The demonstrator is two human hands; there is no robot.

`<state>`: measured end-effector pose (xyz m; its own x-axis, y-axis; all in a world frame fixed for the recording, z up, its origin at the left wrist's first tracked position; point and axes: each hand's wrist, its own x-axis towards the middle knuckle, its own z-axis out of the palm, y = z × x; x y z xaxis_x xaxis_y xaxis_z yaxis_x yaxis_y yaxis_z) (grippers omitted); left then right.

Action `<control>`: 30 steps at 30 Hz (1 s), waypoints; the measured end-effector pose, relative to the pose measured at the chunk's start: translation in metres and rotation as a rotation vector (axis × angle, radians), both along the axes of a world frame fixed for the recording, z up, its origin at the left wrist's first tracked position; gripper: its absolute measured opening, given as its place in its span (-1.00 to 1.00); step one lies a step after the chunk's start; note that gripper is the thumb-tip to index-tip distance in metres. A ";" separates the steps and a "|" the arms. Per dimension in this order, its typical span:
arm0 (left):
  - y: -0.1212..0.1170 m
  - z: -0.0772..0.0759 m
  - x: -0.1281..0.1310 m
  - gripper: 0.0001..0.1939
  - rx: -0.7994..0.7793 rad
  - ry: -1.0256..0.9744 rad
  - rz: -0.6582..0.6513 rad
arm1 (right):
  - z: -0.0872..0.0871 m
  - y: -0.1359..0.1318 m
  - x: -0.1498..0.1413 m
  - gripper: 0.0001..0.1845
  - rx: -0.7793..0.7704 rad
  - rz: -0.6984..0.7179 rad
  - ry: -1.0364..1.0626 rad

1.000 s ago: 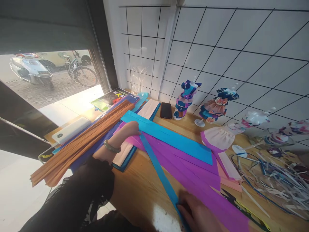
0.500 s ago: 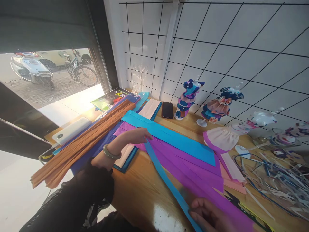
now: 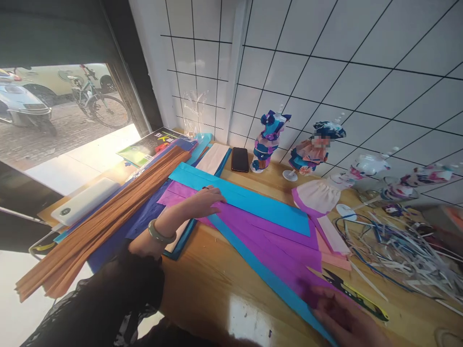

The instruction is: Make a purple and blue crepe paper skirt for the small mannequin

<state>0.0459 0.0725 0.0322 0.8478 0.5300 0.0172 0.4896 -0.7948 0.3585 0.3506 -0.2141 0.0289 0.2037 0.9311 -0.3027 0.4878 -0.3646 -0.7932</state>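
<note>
We have our left hand up on the paper in the middle of the counter. Its fingers point down and touch the purple paper and the wide blue paper. We cannot tell if it is pinching anything. We have a green bangle on that arm, and the sleeve is black.

Our right hand is low down, near the front of the counter. Its fingers are curled and touch the far right part of the thin blue strip. We cannot see well enough to say if they grip it. The thin blue strip goes on a slant from just by our left hand down to our right hand, along the edge of the purple paper. The wide blue paper lies on top of the purple paper.

Just beside our right hand, we see yellow and black scissors. A big messy pile of thin strips is over to the right. By the wall, we see a black phone and little dolls in paper dresses. On our left, long brown paper lies across dark blue paper, and a white box is near it.
</note>
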 end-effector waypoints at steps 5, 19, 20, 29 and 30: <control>0.005 -0.013 0.008 -0.74 0.107 0.004 -0.055 | -0.006 0.001 0.024 -0.56 0.020 -0.090 -0.316; 0.007 -0.011 0.009 -0.82 0.062 -0.057 0.005 | -0.021 0.015 0.044 -0.67 -0.074 -0.008 -0.546; 0.007 -0.008 0.008 -0.81 0.054 -0.081 -0.008 | -0.023 0.014 0.044 -0.66 -0.088 -0.011 -0.539; -0.003 0.024 0.000 -0.78 -0.094 -0.131 0.023 | -0.013 0.015 0.041 -0.62 -0.158 0.009 -0.455; -0.004 0.027 0.001 -0.77 -0.104 -0.119 0.036 | -0.009 0.014 0.041 -0.61 -0.174 0.009 -0.449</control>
<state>0.0466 0.0685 0.0593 0.8236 0.5640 0.0597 0.4662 -0.7332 0.4950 0.3919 -0.1999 0.0204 0.3419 0.8769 -0.3378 0.7719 -0.4671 -0.4313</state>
